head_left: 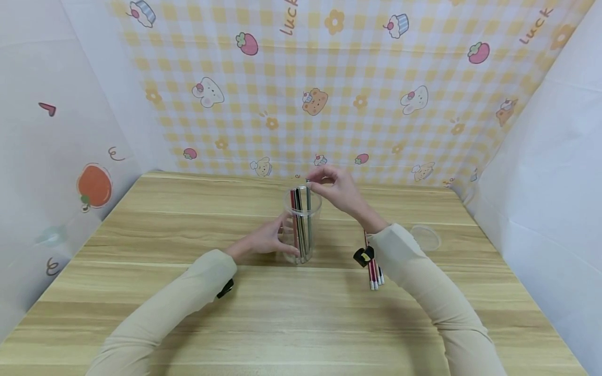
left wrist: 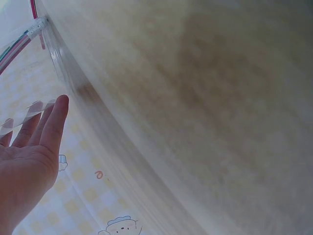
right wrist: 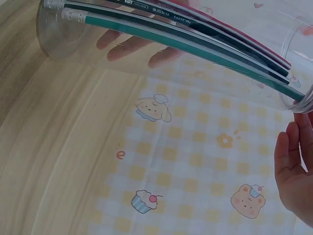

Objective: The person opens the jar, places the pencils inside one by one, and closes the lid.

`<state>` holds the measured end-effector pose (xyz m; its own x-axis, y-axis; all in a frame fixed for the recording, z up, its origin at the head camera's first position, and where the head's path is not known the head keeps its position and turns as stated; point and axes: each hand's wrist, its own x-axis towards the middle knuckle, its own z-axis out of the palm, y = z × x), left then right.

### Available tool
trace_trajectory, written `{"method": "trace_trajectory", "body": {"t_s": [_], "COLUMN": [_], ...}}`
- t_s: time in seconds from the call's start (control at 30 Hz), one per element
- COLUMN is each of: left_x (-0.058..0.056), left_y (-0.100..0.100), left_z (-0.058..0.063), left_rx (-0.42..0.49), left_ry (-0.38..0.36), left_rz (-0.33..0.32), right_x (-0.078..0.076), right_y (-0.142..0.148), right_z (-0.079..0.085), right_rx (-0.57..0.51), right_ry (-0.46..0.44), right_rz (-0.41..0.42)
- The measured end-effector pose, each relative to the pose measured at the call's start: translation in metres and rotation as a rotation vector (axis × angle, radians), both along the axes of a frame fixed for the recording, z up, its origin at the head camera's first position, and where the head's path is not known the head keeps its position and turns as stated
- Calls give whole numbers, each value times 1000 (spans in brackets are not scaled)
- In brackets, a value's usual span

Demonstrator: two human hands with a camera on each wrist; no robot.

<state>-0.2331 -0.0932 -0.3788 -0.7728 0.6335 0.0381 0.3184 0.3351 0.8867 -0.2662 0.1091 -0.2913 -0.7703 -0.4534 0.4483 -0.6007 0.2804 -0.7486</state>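
A tall clear plastic cup (head_left: 316, 211) stands upright on the table with several pencils (head_left: 297, 224) in it, white eraser ends down. My left hand (head_left: 268, 237) holds the cup's side, thumb in front and fingers behind; some fingertips show through the plastic in the right wrist view. At the rim, my right hand (head_left: 339, 190) pinches the upper end of a green pencil (right wrist: 195, 55), whose length lies inside the cup. In the left wrist view, the left hand (left wrist: 29, 161) shows palm and fingers against the clear wall.
Several more pencils (head_left: 372, 274), red and dark, lie on the wooden table (head_left: 301, 324) beneath the right forearm. A clear round lid (head_left: 425, 237) lies right of them. Behind the table hangs a yellow checked cloth (head_left: 282, 104); white cloth (head_left: 555, 172) closes off the sides.
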Motion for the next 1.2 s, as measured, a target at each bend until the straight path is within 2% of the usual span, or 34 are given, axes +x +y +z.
{"method": "trace_trajectory", "body": {"t_s": [0.2,0.27,0.47,0.63,0.73,0.87,1.0,1.2], "left_x": [-15,-15,-12,-1,3,5,5,4], "left_y": [-2,-2,-2,0,1,1,0,1], "left_z": [-26,-26,-21,-4,4,7,6,6], "left_rx": [9,2,-30,-21,-22,-26,-27,-25], "left_ry": [31,25,16,10,0,-2,-11,-12], "left_rz": [2,6,31,22,20,21,16,10], "right_x": [20,18,-2,-14,-18,-22,-24,-26], "right_y": [-3,-1,16,40,55,73,87,104], "right_z": [17,15,2,-7,-13,-23,-34,-52], "right_rx": [-6,-41,-193,-272,-293,-278,-237,-118], "right_ry": [-13,-21,-103,-150,-214,-300,-363,-455], "right_rz": [-1,-8,-82,-141,-177,-238,-262,-293]}}
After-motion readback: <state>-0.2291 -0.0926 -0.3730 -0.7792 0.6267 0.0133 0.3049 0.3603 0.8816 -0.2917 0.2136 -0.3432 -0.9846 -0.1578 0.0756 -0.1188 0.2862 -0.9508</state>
